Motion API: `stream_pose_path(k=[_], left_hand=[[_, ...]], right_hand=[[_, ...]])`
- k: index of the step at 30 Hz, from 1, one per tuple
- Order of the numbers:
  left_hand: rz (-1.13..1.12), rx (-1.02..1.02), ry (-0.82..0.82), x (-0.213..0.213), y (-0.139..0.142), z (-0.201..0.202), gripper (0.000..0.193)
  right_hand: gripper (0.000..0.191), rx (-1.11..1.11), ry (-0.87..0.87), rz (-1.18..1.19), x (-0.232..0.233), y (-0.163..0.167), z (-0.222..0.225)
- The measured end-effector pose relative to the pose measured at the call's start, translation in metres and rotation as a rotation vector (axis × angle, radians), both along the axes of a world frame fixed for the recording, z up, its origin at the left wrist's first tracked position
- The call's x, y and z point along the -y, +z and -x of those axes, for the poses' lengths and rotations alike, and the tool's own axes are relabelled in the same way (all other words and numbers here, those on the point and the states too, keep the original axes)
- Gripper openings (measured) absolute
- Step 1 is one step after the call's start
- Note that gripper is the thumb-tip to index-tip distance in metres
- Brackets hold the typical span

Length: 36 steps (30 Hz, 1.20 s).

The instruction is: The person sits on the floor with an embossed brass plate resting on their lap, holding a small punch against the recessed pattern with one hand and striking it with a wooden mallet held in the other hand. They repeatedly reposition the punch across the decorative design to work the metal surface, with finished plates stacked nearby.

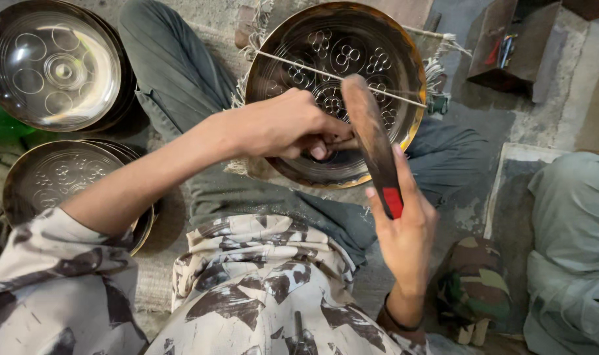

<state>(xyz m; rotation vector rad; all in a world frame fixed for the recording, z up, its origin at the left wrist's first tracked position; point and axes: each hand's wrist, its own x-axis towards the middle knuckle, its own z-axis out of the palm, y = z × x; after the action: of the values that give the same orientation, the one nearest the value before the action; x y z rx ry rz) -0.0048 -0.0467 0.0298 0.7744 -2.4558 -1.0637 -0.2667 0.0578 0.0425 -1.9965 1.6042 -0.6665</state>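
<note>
Concrete floor [543, 112]; left hand [286, 125] pinches a punch on the engraved brass plate [378, 39], right hand [405, 230] grips a red-labelled mallet [375, 141] beside it.

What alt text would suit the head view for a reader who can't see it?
Left hand presses a small tool against an engraved metal plate on the lap, while the right hand holds a dark mallet over it. Two stacks of similar plates lie alongside.
</note>
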Motion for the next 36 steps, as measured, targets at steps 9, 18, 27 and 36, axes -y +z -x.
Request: stream_pose_path(k=[9,18,27,36], left_hand=[[0.033,-0.052,-0.147,0.013,0.01,0.004,0.029],[0.013,0.023,-0.256,0.021,0.018,0.009,0.024],[0.089,-0.07,-0.161,0.012,0.009,0.003,0.023],[0.026,-0.064,0.076,-0.005,0.012,-0.002,0.057]], right_hand=[[0.074,0.419,-0.206,0.093,-0.041,-0.055,0.011],[0.072,0.484,-0.352,0.283,-0.039,-0.061,0.007],[0.064,0.156,-0.201,0.153,-0.026,-0.037,0.009],[0.066,-0.024,0.041,0.131,-0.013,-0.015,0.019]])
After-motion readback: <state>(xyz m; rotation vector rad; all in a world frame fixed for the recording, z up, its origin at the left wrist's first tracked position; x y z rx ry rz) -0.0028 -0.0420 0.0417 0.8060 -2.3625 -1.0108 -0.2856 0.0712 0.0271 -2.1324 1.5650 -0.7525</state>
